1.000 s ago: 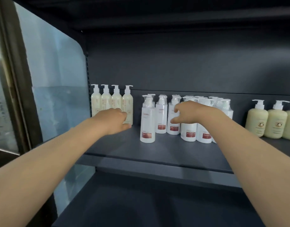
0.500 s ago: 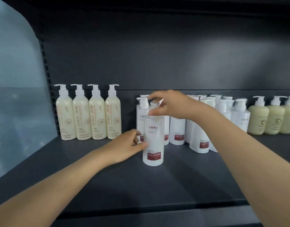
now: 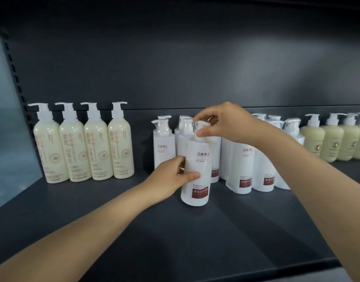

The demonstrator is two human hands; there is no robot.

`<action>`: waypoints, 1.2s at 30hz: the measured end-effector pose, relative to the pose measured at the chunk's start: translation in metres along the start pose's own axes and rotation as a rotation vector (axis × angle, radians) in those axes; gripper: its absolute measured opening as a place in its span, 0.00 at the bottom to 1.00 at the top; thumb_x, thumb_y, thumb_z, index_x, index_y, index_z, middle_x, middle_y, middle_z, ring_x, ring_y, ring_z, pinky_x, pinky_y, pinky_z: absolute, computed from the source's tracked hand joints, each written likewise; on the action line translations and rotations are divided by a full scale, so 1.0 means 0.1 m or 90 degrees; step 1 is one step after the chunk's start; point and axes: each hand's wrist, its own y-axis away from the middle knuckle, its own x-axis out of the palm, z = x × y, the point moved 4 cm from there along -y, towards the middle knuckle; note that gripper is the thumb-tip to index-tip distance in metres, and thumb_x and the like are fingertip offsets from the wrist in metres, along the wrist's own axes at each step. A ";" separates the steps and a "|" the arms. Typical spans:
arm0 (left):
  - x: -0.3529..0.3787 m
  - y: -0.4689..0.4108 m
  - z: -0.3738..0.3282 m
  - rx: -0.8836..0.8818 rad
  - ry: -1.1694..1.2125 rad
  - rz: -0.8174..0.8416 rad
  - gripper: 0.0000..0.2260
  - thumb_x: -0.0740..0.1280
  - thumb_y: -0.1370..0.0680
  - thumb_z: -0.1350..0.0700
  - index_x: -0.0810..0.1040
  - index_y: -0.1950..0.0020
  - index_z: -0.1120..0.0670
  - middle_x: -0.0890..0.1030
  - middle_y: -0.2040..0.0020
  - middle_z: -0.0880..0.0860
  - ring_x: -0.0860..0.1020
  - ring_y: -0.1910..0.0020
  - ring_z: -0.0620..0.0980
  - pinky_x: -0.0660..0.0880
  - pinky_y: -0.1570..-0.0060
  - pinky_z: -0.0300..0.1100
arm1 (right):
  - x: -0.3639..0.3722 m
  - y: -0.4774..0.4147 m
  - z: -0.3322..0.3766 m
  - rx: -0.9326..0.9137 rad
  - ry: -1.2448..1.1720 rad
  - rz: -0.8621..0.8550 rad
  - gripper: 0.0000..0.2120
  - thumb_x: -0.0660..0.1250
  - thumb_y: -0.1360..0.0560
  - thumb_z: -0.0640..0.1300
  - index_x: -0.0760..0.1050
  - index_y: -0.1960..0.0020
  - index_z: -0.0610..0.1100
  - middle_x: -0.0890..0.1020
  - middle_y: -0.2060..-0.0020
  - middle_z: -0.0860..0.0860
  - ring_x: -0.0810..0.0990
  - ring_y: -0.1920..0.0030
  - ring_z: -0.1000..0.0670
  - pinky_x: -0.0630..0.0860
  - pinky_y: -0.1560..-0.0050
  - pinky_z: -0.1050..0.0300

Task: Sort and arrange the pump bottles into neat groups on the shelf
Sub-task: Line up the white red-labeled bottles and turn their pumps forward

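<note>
A white pump bottle with a dark red label (image 3: 197,169) stands upright on the dark shelf (image 3: 175,231), in front of a cluster of several like white bottles (image 3: 244,167). My left hand (image 3: 171,178) grips its body from the left, thumb across the front. My right hand (image 3: 221,123) pinches its pump head from above. A row of tall cream bottles (image 3: 83,143) stands at the left. Rounder pale yellow-green bottles (image 3: 335,139) stand at the far right.
The shelf's dark back wall (image 3: 175,58) rises close behind the bottles. A translucent side panel (image 3: 10,129) closes the left end. The front half of the shelf is bare dark surface, down to its front edge at lower right.
The view has come closer to the shelf. My left hand left the cream bottles and took the front white bottle's body. My right hand came onto its pump.
</note>
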 end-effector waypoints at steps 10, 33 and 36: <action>0.42 -0.45 -0.13 0.005 -0.031 -0.044 0.16 0.68 0.25 0.50 0.74 0.40 0.55 0.78 0.41 0.50 0.78 0.46 0.46 0.72 0.48 0.36 | -0.15 -0.10 -0.35 -0.031 0.181 0.051 0.20 0.73 0.30 0.49 0.78 0.39 0.46 0.75 0.63 0.54 0.73 0.57 0.51 0.71 0.56 0.59; 0.55 -0.37 -0.14 -0.066 -0.016 -0.051 0.15 0.66 0.24 0.51 0.72 0.39 0.54 0.78 0.40 0.49 0.77 0.42 0.46 0.73 0.39 0.44 | -0.04 -0.06 -0.57 -0.089 0.087 0.005 0.21 0.72 0.29 0.50 0.76 0.40 0.41 0.81 0.50 0.48 0.78 0.49 0.48 0.75 0.46 0.54; 0.57 -0.36 -0.13 -0.070 -0.007 -0.057 0.15 0.66 0.23 0.51 0.72 0.39 0.53 0.78 0.40 0.47 0.77 0.41 0.45 0.73 0.40 0.41 | -0.01 -0.05 -0.57 -0.086 0.105 0.004 0.23 0.70 0.27 0.51 0.74 0.36 0.43 0.80 0.44 0.48 0.77 0.43 0.47 0.72 0.45 0.56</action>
